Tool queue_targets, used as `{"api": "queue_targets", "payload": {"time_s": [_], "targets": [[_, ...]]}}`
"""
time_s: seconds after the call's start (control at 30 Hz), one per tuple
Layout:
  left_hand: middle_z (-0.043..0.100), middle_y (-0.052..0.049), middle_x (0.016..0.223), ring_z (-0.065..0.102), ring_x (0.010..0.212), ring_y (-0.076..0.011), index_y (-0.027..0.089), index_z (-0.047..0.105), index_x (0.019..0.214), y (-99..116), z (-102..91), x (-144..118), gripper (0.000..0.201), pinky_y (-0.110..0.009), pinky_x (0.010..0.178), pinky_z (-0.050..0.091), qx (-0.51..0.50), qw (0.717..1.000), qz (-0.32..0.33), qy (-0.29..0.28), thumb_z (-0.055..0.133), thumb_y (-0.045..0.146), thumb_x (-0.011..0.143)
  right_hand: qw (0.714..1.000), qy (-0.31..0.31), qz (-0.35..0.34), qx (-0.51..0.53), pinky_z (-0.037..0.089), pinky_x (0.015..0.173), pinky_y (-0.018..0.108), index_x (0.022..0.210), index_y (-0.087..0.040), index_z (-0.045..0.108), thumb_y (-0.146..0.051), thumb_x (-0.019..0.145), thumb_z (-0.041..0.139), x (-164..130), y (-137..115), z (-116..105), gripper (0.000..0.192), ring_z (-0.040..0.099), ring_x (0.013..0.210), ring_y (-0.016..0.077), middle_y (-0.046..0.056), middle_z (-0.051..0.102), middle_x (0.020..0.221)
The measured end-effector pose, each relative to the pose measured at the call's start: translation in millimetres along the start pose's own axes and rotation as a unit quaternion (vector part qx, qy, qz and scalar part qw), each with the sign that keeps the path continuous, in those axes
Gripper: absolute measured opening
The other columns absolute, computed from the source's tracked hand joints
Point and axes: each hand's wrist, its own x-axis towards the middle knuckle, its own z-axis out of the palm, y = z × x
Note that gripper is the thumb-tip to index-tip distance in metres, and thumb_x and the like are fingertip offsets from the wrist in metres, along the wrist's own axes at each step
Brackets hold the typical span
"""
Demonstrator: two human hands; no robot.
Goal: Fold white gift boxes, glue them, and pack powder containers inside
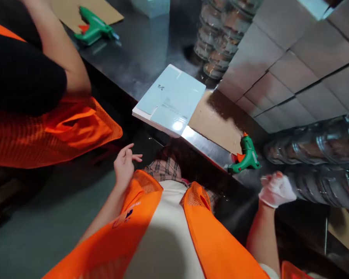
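Note:
My left hand [124, 164] is bare and hangs in front of the table edge, its fingers loosely apart and nothing in them. My right hand [277, 190] wears a white glove with bare fingertips. Its fingers are curled in, and whatever they may hold is hidden. Close to it on the table lies a green glue gun [247, 155] with an orange trigger, by a piece of brown cardboard [216, 124]. A flat white box [174, 97] with a small handwritten mark rests at the table edge, apart from both hands.
White boxes [293, 66] are stacked at the right. Clear round containers stand in stacks [221, 35] behind and in rows [322, 143] beside my right hand. At left, a co-worker's arm [61, 50] reaches near another green glue gun [94, 29] and cardboard [107, 11].

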Motion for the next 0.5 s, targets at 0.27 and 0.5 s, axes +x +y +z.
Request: {"api": "queue_targets", "payload": {"time_s": [0.27, 0.5], "targets": [[0.082, -0.009, 0.098, 0.079, 0.094, -0.0224, 0.017, 0.063, 0.132, -64.2, 2.2, 27.3, 0.046, -0.036, 0.091, 0.06, 0.03, 0.995, -0.033, -0.089, 0.064, 0.041, 0.093, 0.906, 0.036, 0.38, 0.183, 0.052, 0.054, 0.03, 0.083, -0.026, 0.044, -0.042, 0.075, 0.055, -122.8, 63.7, -29.5, 0.021, 0.058, 0.061, 0.0158, -0.003, 0.053, 0.079], [0.081, -0.006, 0.1, 0.077, 0.094, -0.0201, 0.018, 0.071, 0.126, -92.9, 15.4, 27.4, 0.031, -0.032, 0.089, 0.059, 0.117, 0.974, -0.06, -0.183, 0.065, 0.031, 0.098, 0.805, -0.053, 0.514, 0.293, 0.058, 0.09, 0.042, 0.095, -0.026, 0.056, -0.057, 0.086, 0.054, -100.6, 76.5, -22.8, 0.032, 0.068, 0.101, 0.0191, 0.003, 0.064, 0.111]]}}
